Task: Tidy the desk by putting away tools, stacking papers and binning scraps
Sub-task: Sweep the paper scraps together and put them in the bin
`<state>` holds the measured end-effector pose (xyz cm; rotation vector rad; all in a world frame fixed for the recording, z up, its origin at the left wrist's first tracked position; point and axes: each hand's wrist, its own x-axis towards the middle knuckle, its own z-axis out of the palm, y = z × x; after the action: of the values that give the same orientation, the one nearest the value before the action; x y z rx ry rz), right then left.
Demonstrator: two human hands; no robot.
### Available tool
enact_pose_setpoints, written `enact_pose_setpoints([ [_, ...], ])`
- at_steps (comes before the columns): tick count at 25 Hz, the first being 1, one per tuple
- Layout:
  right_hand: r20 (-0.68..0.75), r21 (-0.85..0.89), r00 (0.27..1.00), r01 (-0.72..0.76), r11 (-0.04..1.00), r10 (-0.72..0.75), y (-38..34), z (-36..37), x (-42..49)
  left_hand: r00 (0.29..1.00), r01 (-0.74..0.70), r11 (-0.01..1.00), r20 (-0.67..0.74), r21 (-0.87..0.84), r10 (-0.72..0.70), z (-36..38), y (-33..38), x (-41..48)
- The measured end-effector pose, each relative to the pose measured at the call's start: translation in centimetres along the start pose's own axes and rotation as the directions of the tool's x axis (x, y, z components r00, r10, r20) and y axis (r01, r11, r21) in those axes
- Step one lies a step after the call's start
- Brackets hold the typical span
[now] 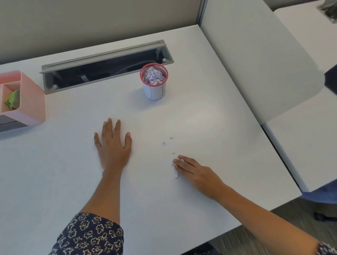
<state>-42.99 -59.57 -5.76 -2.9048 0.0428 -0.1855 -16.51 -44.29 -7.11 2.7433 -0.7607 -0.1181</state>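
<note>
left hand (114, 143) lies flat and released on the table (211, 113), right hand (195, 174) presses straight fingers (185, 160) on a paper scrap (175, 168) well in from the right edge, the filled cup (155, 89) standing far beyond.

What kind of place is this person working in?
Most likely an office cubicle: a white desk with a cable slot set into it, a grey partition behind, and a pink desk organizer.

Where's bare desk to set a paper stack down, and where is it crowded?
Bare desk lies between the pink organizer and the left hand, and right of the scrap bin toward the partition. Crowded: loose scraps ahead of the right hand.
</note>
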Motion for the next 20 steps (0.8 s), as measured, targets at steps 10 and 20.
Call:
enact_pose_setpoints([
  [10, 0.516, 0.846, 0.454, -0.402, -0.349, 0.726, 1.8, -4.8, 7.7, 1.000, 0.005, 1.000, 0.003, -0.007, -0.005, -0.1, 0.0, 0.1],
  [20, -0.062, 0.672, 0.670, -0.520, 0.528, 0.740, 5.9, -10.2, 23.7, 1.000, 0.010, 1.000, -0.007, 0.004, -0.010, -0.1, 0.1, 0.2],
])
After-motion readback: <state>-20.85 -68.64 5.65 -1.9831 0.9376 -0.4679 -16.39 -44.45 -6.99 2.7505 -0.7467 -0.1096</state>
